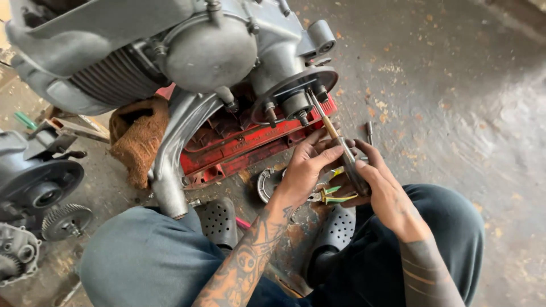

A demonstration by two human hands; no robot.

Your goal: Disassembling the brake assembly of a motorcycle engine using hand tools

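Steel and brass, the long tool (340,149) runs between my fingers: my right hand (382,190) is clenched around its dark handle end, my left hand (307,165) pinches the shaft just above. Beyond my fingertips its tip meets the grey engine's round hub (296,94). Under my palms lie green-handled pliers (334,196); a red stand (239,148) sits past my left fingers.

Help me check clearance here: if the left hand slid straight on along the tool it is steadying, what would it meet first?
Probably the round hub plate on the grey engine. The left hand points up along the long tool, whose tip already sits among the hub's studs; depth is unclear.
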